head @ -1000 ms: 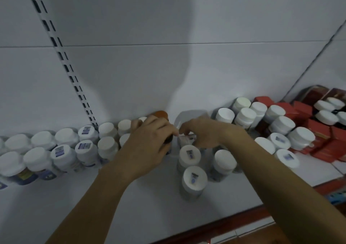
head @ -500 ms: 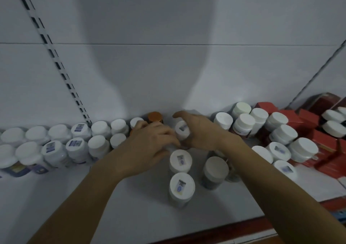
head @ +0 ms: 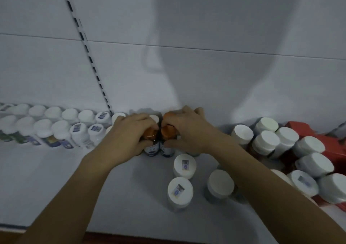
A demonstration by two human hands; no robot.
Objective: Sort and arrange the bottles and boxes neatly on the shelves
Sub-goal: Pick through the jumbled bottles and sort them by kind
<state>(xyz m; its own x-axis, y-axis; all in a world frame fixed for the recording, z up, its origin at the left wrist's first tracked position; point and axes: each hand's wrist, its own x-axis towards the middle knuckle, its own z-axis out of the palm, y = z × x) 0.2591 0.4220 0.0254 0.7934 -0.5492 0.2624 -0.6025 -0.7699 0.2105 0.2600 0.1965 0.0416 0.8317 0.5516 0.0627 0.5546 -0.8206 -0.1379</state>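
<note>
Newly brought together: left hand curled round one orange-capped bottle, right hand round its twin.

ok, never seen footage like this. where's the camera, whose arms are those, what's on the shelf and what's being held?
There is no robot here: those are a person's two bare arms. The only camera is a wide-angle one worn on the person's head, looking forward and down at the hands.

The left hand grips the left orange-capped bottle. The right hand grips the right orange-capped bottle. The two bottles stand side by side near the back wall.

On the white shelf, two rows of white-capped bottles stand to the left. A few loose white-capped bottles stand in front. To the right is a cluster of white-capped bottles with red boxes.
</note>
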